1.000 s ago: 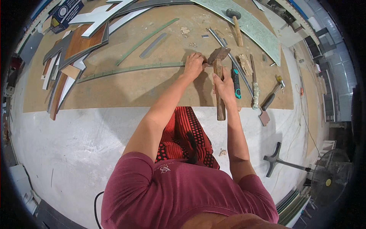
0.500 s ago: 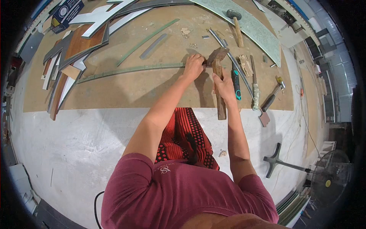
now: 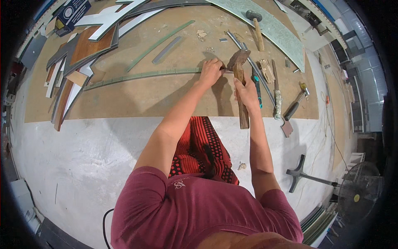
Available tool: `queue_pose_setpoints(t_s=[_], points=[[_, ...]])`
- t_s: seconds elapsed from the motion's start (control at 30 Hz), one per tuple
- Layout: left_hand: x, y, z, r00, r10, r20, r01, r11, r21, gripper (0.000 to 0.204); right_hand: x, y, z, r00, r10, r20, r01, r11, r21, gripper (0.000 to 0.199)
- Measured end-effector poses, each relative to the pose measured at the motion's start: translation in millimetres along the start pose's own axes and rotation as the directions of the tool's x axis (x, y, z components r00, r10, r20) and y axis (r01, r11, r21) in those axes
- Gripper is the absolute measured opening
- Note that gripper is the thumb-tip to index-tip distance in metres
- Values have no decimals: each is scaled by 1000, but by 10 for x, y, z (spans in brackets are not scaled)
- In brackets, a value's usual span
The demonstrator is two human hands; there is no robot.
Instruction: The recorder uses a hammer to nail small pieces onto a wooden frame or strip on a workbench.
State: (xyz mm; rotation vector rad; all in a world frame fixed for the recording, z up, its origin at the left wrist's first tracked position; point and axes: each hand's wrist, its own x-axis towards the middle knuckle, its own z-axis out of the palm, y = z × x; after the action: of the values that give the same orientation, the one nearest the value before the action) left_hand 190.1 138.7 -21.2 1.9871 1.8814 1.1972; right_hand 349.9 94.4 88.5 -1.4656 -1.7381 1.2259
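My right hand [image 3: 247, 93] is wrapped round the wooden handle of a hammer [image 3: 243, 110], whose brown, worn head is raised over the board near my left hand. My left hand [image 3: 211, 72] is closed low over the right end of a long, thin green strip [image 3: 145, 75]. A small dark bit shows beside its fingertips, but what the fingers grip is mostly hidden. The strip has marks or cuts across it and runs left along the tan board [image 3: 137, 99]. Just right of the hammer lies a utility knife [image 3: 257, 91] with a black and teal handle.
Beyond the strip lie another green strip [image 3: 159, 45] and a short grey piece [image 3: 166, 50]. Offcut panels [image 3: 89, 45] are piled left. To the right are a rubber mallet [image 3: 258, 31], metal rods [image 3: 265, 85], a second hammer [image 3: 295, 106] and a green patterned panel [image 3: 273, 35]. A fan [image 3: 358, 191] stands lower right.
The hammer in my right hand has shifted slightly right, with its head a little higher. My left hand and the green strip have stayed nearly in place.
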Motion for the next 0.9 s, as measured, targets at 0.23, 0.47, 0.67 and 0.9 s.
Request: queue_pose_setpoints(t_s=[0.23,0.47,0.67,0.9], points=[[3,31,-39,998,-36,42,36,999,7,18,51,88,74,997,-76,-7,76,994,-73,51],[111,-8,-111,982,-8,190,34,990,-133,22,-185,85,-13,997,-74,14,72,990,120,47],[617,-593,-312,989,-60,138,97,956,-276,19,-632,358,-9,998,64,12,-65,966,251,57],[911,-544,-119,908,-368,200,318,917,242,29,-897,551,172,980,198,-9,-184,924,335,56]])
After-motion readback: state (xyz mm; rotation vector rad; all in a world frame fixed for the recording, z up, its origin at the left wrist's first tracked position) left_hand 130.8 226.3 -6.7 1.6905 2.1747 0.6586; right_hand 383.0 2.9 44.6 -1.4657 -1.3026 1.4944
